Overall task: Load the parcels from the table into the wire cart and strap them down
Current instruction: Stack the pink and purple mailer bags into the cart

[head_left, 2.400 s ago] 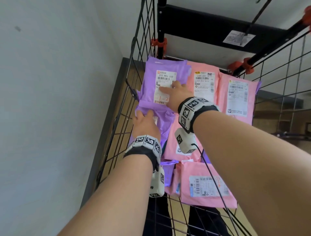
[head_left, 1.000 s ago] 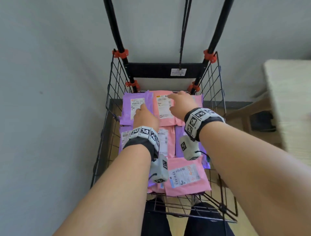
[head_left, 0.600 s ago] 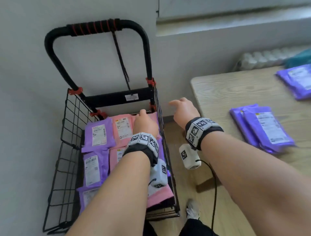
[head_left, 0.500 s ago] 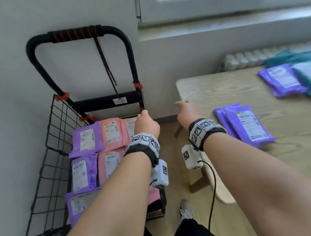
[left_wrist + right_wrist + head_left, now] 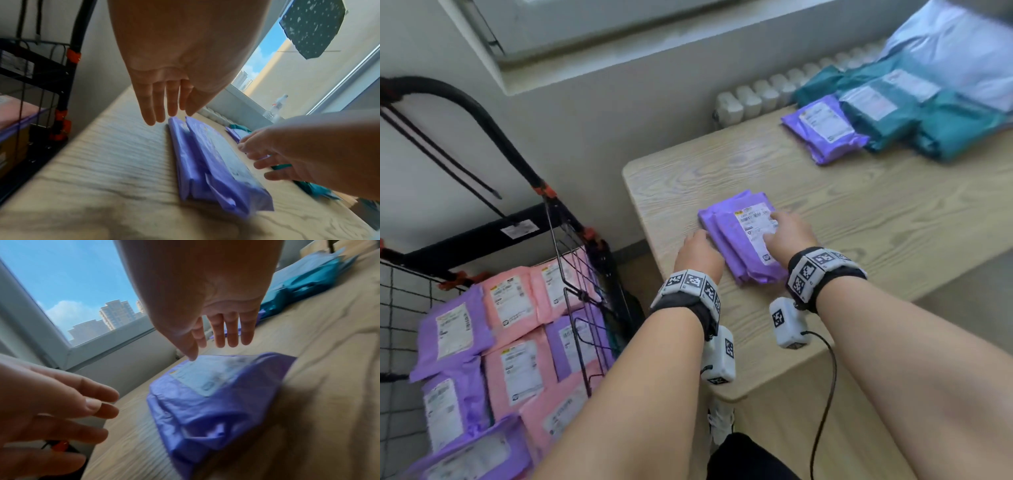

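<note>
Two stacked purple parcels [image 5: 739, 240] with a white label lie near the left end of the wooden table [image 5: 859, 212]. My left hand [image 5: 697, 251] is open, its straight fingers [image 5: 162, 104] at the stack's left edge. My right hand [image 5: 786, 231] is open over the top parcel's label [image 5: 205, 376], fingers spread; whether it touches the label I cannot tell. Neither hand holds anything. The black wire cart [image 5: 482, 236] stands left of the table, filled with pink parcels [image 5: 510, 301] and purple parcels [image 5: 452, 329]. Black straps [image 5: 438, 150] hang from its handle.
Another purple parcel [image 5: 825, 128] and several teal parcels [image 5: 914, 113] lie at the table's far right, with a pale blue bag [image 5: 962, 44] behind. A white radiator [image 5: 756, 96] and window sill run along the wall. My shoe [image 5: 720, 425] is on the floor below.
Both hands left the parcels in the cart and moved right to the purple stack on the table. My view swung from the cart to the table.
</note>
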The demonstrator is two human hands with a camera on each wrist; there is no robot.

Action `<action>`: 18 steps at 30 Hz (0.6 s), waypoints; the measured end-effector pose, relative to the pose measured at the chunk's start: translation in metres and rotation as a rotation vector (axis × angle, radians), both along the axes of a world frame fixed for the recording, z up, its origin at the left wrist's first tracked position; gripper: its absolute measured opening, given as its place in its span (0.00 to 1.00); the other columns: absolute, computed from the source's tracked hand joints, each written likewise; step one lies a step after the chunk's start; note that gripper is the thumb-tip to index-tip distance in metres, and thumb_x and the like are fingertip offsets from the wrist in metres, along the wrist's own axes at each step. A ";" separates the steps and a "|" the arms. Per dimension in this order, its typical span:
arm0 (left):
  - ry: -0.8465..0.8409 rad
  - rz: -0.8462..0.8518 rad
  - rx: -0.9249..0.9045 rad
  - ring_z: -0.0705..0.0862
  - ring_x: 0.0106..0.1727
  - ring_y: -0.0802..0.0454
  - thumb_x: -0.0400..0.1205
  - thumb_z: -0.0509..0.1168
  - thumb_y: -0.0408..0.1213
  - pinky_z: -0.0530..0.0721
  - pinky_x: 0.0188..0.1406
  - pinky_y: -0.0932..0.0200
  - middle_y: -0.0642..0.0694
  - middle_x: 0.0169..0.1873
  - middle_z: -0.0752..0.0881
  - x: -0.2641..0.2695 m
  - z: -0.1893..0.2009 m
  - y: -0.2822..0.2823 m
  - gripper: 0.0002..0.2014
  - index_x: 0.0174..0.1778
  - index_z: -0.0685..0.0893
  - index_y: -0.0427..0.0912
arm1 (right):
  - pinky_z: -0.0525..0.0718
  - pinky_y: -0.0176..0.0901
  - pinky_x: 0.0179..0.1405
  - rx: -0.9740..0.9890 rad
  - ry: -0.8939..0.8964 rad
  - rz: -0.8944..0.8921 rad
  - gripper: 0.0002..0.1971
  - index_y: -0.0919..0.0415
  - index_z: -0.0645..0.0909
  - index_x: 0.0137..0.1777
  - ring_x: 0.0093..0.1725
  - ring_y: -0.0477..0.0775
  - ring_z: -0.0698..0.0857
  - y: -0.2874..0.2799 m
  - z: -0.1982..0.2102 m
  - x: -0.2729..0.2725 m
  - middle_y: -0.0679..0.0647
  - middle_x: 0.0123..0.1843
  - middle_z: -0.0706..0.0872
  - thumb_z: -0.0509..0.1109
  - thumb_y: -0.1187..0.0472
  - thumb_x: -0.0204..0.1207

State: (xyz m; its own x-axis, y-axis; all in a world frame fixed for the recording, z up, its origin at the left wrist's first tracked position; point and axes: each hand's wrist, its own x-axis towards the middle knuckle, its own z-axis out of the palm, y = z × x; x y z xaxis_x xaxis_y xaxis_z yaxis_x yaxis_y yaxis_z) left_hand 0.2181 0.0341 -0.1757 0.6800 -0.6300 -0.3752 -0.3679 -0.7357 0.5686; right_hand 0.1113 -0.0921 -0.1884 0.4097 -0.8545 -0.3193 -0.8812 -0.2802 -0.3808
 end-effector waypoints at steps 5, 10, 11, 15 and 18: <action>0.129 -0.074 0.052 0.81 0.64 0.39 0.81 0.56 0.31 0.76 0.61 0.53 0.38 0.65 0.82 -0.026 -0.022 -0.027 0.17 0.67 0.77 0.40 | 0.78 0.53 0.66 0.195 0.000 -0.129 0.28 0.59 0.75 0.68 0.66 0.64 0.80 -0.014 -0.017 -0.031 0.61 0.66 0.81 0.71 0.52 0.68; 0.142 -0.015 0.052 0.83 0.57 0.37 0.81 0.58 0.35 0.77 0.52 0.55 0.36 0.54 0.86 -0.031 -0.033 -0.039 0.10 0.54 0.81 0.38 | 0.80 0.53 0.63 0.264 -0.061 -0.155 0.26 0.57 0.76 0.67 0.63 0.62 0.82 -0.015 -0.020 -0.037 0.58 0.62 0.84 0.71 0.56 0.67; 0.153 0.000 0.036 0.83 0.57 0.38 0.80 0.59 0.35 0.77 0.53 0.55 0.37 0.53 0.87 -0.031 -0.034 -0.040 0.10 0.54 0.82 0.38 | 0.80 0.52 0.63 0.267 -0.070 -0.162 0.25 0.57 0.76 0.67 0.62 0.61 0.82 -0.015 -0.019 -0.037 0.57 0.62 0.84 0.70 0.58 0.67; 0.256 0.085 -0.039 0.85 0.60 0.43 0.77 0.69 0.35 0.81 0.61 0.54 0.42 0.56 0.87 -0.031 -0.036 -0.037 0.20 0.66 0.80 0.39 | 0.82 0.54 0.60 0.254 -0.072 -0.172 0.17 0.53 0.84 0.53 0.54 0.63 0.85 -0.013 -0.013 -0.033 0.57 0.52 0.89 0.65 0.58 0.64; 0.307 0.167 -0.092 0.86 0.55 0.44 0.75 0.72 0.30 0.83 0.57 0.54 0.45 0.46 0.86 -0.029 -0.037 -0.032 0.19 0.62 0.80 0.39 | 0.79 0.55 0.63 0.211 -0.038 -0.170 0.10 0.58 0.84 0.44 0.50 0.63 0.85 -0.009 -0.006 -0.027 0.57 0.44 0.88 0.63 0.60 0.68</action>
